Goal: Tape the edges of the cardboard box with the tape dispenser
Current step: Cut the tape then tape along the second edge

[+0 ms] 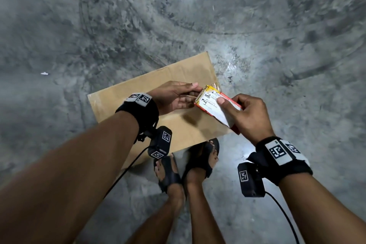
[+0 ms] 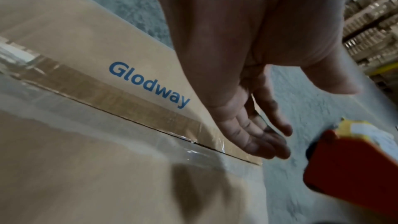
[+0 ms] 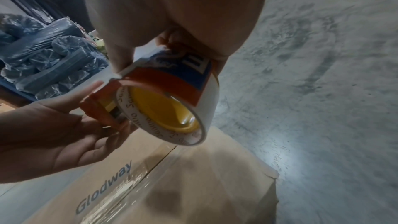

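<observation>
A brown cardboard box (image 1: 138, 103) printed "Glodway" (image 2: 148, 84) lies on the concrete floor. Clear tape (image 2: 112, 101) runs along its centre seam. My right hand (image 1: 239, 113) grips a red tape dispenser (image 1: 212, 101) holding a white roll with a yellow core (image 3: 170, 108), just above the box's right end. My left hand (image 1: 192, 94) is at the dispenser's toothed front end. Its thumb (image 3: 94, 86) lies along the top and its nearly straight fingers (image 2: 264, 142) sit underneath. Whether a loose tape end lies between them is hidden.
My feet in black sandals (image 1: 198, 162) stand at the box's near edge. Bare concrete floor (image 1: 178, 16) surrounds the box, with a small white scrap (image 1: 44, 73) to the left. Stacked cartons (image 2: 370, 23) and blue wrapped bundles (image 3: 43, 60) stand farther off.
</observation>
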Demonstrator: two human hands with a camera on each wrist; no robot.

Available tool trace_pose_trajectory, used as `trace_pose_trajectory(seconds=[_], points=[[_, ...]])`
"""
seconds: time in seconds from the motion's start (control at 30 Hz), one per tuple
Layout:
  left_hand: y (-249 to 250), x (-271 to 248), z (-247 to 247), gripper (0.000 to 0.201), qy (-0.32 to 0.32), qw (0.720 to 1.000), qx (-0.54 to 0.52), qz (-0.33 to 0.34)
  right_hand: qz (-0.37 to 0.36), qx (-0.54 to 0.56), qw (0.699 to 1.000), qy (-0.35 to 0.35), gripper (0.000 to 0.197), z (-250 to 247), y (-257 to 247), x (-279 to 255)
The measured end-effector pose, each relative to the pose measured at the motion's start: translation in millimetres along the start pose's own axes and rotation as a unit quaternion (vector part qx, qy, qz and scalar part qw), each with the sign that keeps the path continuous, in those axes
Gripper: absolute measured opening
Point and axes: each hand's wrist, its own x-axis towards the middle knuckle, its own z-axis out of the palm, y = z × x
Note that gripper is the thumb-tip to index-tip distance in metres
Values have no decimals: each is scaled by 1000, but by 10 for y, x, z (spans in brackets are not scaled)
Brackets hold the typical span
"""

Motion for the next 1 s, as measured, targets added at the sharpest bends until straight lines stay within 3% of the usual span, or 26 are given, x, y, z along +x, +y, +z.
trace_pose_trajectory(seconds=[0.23, 0.47, 0.6, 0.73, 0.87, 1.0], points=[[-23, 65, 0, 36, -4, 1000, 16, -8, 18, 4, 1000, -11, 52, 20, -53, 131], [-2, 118, -51, 21, -23, 996, -85, -19, 27, 75, 996, -49, 45, -6, -168, 239], [-3, 191, -74, 21, -12, 990, -134, -31, 27, 93, 993, -60, 38, -18, -230, 290], [56, 269, -51, 15, 28, 989, -136, -47, 25, 80, 995, -56, 48, -17, -212, 345], [124, 344, 6, 20, 48, 995, -80, -22, 36, 64, 996, -46, 60, -9, -152, 415], [181, 502, 66, 26, 119, 992, 29, 11, 40, 56, 997, -24, 61, 0, -147, 427]])
